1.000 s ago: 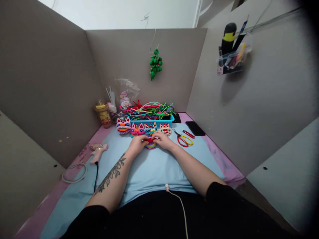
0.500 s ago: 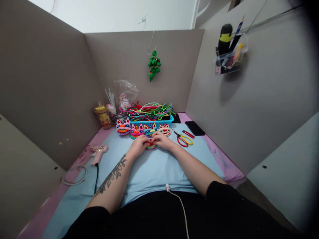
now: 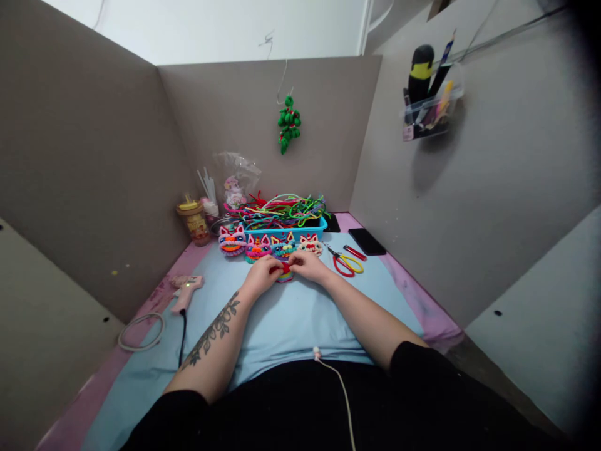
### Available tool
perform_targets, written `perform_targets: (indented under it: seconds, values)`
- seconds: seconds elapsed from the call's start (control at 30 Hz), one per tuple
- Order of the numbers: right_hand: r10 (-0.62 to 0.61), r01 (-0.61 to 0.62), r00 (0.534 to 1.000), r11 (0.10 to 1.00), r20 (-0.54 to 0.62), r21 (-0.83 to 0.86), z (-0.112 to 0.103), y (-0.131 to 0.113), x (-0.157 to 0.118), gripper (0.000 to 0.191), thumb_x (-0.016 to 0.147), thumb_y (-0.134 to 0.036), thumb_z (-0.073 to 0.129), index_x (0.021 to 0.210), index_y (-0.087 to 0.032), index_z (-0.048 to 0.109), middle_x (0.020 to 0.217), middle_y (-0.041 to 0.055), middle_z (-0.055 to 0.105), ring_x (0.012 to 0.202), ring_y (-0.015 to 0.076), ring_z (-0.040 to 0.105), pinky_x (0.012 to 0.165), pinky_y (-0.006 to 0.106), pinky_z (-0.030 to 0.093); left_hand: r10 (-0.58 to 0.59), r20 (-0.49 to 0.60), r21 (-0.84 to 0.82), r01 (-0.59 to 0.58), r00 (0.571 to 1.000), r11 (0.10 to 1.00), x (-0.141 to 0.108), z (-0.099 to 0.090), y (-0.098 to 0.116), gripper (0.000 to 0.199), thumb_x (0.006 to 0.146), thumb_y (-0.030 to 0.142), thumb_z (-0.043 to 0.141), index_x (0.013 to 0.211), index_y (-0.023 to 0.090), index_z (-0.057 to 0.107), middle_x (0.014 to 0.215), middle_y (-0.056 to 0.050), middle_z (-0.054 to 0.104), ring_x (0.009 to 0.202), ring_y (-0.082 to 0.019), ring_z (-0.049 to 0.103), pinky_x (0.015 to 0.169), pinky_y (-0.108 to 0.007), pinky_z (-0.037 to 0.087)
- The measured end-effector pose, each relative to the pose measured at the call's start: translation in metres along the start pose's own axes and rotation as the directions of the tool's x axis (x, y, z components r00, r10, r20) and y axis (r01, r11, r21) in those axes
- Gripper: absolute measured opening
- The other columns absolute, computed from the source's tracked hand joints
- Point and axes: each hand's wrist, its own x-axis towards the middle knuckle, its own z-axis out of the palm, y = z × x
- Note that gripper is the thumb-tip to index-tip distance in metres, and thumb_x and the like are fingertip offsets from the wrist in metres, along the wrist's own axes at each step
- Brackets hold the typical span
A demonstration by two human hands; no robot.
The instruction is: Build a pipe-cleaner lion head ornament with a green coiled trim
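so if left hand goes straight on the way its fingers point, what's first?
The red-and-rainbow piece, close against the left hand; past that, probably the right hand. Depth's unclear.

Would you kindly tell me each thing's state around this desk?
Red-and-rainbow fuzzy piece: held by left hand and right hand.
Blue plastic basket: full of multicoloured fuzzy strips.
Four multicoloured fuzzy heads: lined up.
Red-and-yellow-handled metal cutters: handles spread.
Pink glue gun: lying down, light apparently lit.
Flat black phone: screen dark.
Green fuzzy ornament: hanging.
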Motion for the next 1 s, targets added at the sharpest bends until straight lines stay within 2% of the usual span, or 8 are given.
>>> perform_targets:
  seconds: [0.23,0.4,0.53,0.63,0.7,0.83,0.9,1.0]
  values:
    - [-0.075,0.074,0.997,0.993,-0.010,-0.095,0.002,-0.011,-0.004,0.007,0.067,-0.015,0.064,0.062,-0.019,0.062,0.075,0.0024,0.060,0.074,0.0160,0.056,0.068,0.028,0.046,-0.012,-0.002,0.004,0.012,1.000,1.000,0.001,0.002,-0.003,0.011,0.075,0.021,0.061,0.082,0.019,0.070,0.083,-0.006,0.062,0.078,-0.017,0.056,0.072,-0.028,0.045]
    - [-0.105,0.091,0.993,0.975,-0.059,-0.204,0.012,-0.010,-0.006,0.007,0.071,-0.016,0.062,0.065,-0.019,0.061,0.078,0.0034,0.059,0.075,0.0164,0.056,0.073,0.030,0.045,0.010,-0.013,0.003,-0.010,1.000,1.000,0.001,0.002,-0.004,0.011,0.075,0.019,0.060,0.081,0.019,0.070,0.081,-0.005,0.062,0.077,-0.017,0.057,0.071,-0.027,0.045]
    - [-0.124,0.096,0.987,0.965,-0.098,-0.246,0.021,-0.008,-0.007,0.009,0.071,-0.011,0.056,0.068,-0.019,0.060,0.083,0.0046,0.059,0.080,0.0175,0.056,0.076,0.031,0.045,-0.025,-0.019,-0.012,0.024,1.000,1.000,0.001,0.004,-0.006,0.012,0.075,0.021,0.060,0.081,0.019,0.070,0.082,-0.006,0.064,0.077,-0.017,0.058,0.071,-0.027,0.046]
    - [-0.107,0.071,0.985,0.966,-0.138,-0.248,0.025,-0.006,-0.007,0.010,0.071,-0.011,0.054,0.067,-0.019,0.060,0.084,0.0053,0.058,0.081,0.0181,0.056,0.076,0.031,0.045,-0.092,-0.021,-0.106,0.089,0.996,0.990,0.003,0.005,-0.009,0.016,0.076,0.022,0.058,0.084,0.019,0.071,0.086,-0.007,0.067,0.080,-0.018,0.060,0.074,-0.029,0.048]
    - [-0.094,0.054,0.983,0.969,-0.157,-0.241,0.026,-0.005,-0.007,0.010,0.071,-0.011,0.055,0.067,-0.019,0.060,0.088,0.0061,0.058,0.084,0.0189,0.056,0.079,0.032,0.045,-0.183,-0.045,-0.189,0.171,0.982,0.967,0.005,0.003,-0.014,0.021,0.076,0.019,0.054,0.089,0.017,0.071,0.090,-0.007,0.070,0.083,-0.019,0.062,0.078,-0.031,0.049]
    - [-0.063,0.022,0.984,0.972,-0.169,-0.233,0.026,-0.005,-0.005,0.011,0.071,-0.012,0.054,0.066,-0.019,0.061,0.092,0.0073,0.058,0.089,0.0202,0.055,0.084,0.035,0.042,-0.388,-0.088,-0.319,0.343,0.917,0.883,0.007,-0.006,-0.026,0.027,0.071,0.011,0.051,0.091,0.012,0.071,0.087,-0.009,0.072,0.081,-0.021,0.065,0.078,-0.034,0.051]
    - [-0.058,0.014,0.984,0.969,-0.170,-0.248,0.026,-0.006,-0.005,0.011,0.072,-0.012,0.054,0.066,-0.019,0.061,0.092,0.0072,0.058,0.089,0.0202,0.055,0.084,0.035,0.042,-0.409,-0.067,-0.317,0.369,0.910,0.874,0.005,-0.010,-0.031,0.026,0.068,0.010,0.054,0.088,0.011,0.071,0.086,-0.009,0.072,0.082,-0.022,0.066,0.079,-0.033,0.051]
    - [-0.073,0.022,0.982,0.960,-0.175,-0.279,0.026,-0.008,-0.005,0.012,0.073,-0.011,0.053,0.067,-0.018,0.061,0.091,0.0070,0.058,0.088,0.0196,0.054,0.083,0.034,0.042,-0.395,0.008,-0.228,0.386,0.919,0.894,0.002,-0.010,-0.036,0.026,0.065,0.007,0.058,0.087,0.012,0.071,0.088,-0.008,0.072,0.083,-0.021,0.066,0.081,-0.031,0.051]
